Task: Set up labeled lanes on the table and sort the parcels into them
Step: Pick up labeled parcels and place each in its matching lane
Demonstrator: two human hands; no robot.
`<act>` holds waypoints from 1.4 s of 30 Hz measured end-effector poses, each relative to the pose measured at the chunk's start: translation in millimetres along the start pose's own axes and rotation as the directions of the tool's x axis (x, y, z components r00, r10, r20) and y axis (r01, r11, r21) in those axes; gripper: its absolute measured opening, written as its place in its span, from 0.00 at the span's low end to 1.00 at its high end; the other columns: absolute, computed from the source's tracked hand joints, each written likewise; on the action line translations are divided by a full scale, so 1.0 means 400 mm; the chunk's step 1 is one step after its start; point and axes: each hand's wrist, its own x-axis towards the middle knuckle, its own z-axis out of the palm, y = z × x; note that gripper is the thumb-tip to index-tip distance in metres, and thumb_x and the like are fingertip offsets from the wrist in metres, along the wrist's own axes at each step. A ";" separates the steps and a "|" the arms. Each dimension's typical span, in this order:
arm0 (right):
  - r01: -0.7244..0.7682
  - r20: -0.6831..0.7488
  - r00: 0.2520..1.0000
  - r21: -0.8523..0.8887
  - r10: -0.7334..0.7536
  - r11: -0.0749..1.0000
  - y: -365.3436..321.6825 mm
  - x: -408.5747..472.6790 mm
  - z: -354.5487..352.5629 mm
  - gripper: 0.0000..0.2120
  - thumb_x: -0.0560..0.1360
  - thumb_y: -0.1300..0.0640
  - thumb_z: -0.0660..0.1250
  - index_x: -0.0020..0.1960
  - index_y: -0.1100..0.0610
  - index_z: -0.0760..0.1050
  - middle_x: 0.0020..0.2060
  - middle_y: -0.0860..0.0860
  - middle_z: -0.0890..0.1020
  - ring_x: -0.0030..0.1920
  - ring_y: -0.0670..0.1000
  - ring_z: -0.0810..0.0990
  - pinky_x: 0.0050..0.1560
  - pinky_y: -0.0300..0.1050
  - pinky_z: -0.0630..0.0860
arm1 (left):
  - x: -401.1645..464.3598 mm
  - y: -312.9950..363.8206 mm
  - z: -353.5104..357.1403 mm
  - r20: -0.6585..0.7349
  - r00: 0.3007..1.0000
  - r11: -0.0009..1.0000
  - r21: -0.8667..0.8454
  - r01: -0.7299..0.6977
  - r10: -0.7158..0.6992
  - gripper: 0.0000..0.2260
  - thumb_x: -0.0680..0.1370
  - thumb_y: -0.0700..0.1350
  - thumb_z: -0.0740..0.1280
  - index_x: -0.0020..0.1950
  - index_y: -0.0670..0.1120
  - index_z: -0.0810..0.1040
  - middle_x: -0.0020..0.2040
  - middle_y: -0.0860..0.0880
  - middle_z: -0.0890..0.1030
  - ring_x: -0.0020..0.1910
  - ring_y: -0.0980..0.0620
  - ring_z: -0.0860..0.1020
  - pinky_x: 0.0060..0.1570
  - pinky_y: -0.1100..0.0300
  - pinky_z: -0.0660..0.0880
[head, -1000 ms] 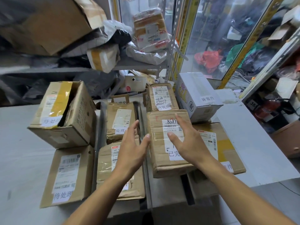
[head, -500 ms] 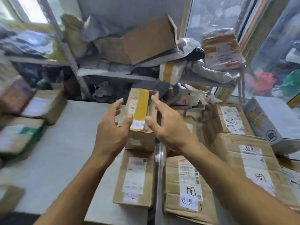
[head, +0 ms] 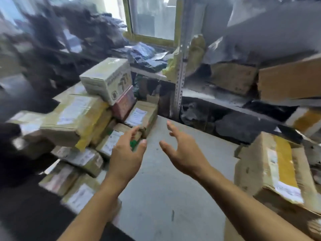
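A heap of brown cardboard parcels (head: 74, 119) with white labels covers the left end of the grey table (head: 161, 180). A white printed box (head: 106, 80) tops the heap, above a small reddish box (head: 123, 103). My left hand (head: 126, 153) reaches out with spread fingers, its fingertips at a small brown parcel (head: 141, 115) and a flat parcel with a green patch (head: 111, 141). My right hand (head: 180, 150) hovers open over bare table, holding nothing. At the right edge stands a brown parcel with yellow tape (head: 276, 167).
Behind the table a metal shelf upright (head: 179, 80) carries shelves of dark bags and cardboard boxes (head: 286, 80). A yellow-framed window (head: 152, 23) lies beyond. Blue plastic bags (head: 144, 54) sit on a low shelf. The view is motion-blurred.
The view has swung left from the sorted labelled parcels to the unsorted heap. Both hands stayed open and empty and now reach toward the heap's right edge.
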 end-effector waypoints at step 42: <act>-0.515 0.543 0.828 0.637 0.140 0.573 -0.291 0.230 0.461 0.20 0.80 0.47 0.63 0.71 0.36 0.68 0.57 0.41 0.79 0.50 0.45 0.81 0.33 0.36 0.79 | 0.101 -0.397 -0.426 -0.240 0.877 0.843 -0.464 0.273 -0.416 0.21 0.68 0.68 0.68 0.53 0.57 0.77 0.54 0.52 0.82 0.56 0.51 0.79 0.55 0.50 0.77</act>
